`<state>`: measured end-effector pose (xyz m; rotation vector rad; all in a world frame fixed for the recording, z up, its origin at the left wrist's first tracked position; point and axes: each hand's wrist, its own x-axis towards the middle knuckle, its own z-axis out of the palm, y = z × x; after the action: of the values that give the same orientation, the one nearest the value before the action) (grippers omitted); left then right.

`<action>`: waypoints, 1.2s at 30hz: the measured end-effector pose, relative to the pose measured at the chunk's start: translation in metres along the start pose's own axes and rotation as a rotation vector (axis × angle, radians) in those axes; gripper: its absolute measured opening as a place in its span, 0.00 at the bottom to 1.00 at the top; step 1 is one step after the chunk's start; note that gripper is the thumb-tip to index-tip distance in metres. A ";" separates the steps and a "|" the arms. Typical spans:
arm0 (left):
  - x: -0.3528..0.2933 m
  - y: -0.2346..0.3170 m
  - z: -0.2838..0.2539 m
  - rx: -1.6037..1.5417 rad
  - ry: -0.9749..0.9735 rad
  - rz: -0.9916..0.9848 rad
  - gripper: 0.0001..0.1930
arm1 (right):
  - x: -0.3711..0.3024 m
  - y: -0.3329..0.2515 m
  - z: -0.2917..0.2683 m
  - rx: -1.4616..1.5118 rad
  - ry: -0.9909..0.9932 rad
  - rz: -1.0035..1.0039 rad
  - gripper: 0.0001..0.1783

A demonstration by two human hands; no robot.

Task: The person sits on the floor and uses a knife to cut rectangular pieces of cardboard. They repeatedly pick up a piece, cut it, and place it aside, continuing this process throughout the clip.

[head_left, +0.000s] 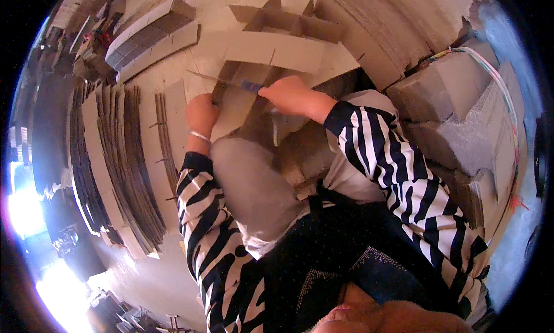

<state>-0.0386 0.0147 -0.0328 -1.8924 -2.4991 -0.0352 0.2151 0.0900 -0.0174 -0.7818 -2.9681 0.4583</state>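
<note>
My right hand (288, 95) is closed around a blue-wrapped handle (250, 86). A thin, pointed, blade-like strip runs left from it, so it looks like a knife. My left hand (202, 115) has its fingers curled at the left edge of a cardboard piece (234, 108) in front of my knees; its fingertips are partly hidden. Just beyond both hands, a long slotted cardboard strip (265, 49) lies crosswise. Farther off, interlocked cardboard dividers (288, 23) stand upright.
Rows of stacked cardboard strips (124, 160) stand at the left. Another cardboard bundle (153, 36) lies at the far left. Tall cardboard sheets (381, 33) lean at the far right. Wrapped bundles (444, 131) and a pale cord (499, 82) are near my right arm.
</note>
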 end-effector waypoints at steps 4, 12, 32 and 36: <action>-0.023 -0.024 -0.044 -0.087 0.014 -0.130 0.14 | 0.015 0.023 -0.029 0.030 0.321 0.060 0.15; 0.026 0.040 -0.020 -0.059 0.004 -0.159 0.16 | 0.039 0.087 -0.029 -0.003 0.362 0.303 0.18; 0.047 0.039 0.004 -0.093 -0.032 -0.212 0.14 | 0.019 0.087 -0.024 -0.058 0.259 0.108 0.20; 0.052 0.043 0.008 -0.162 0.023 -0.182 0.13 | 0.019 0.096 -0.007 -0.161 0.404 0.133 0.20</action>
<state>-0.0115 0.0765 -0.0396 -1.6966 -2.7196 -0.2669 0.2452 0.1802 -0.0395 -0.9590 -2.6073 0.0516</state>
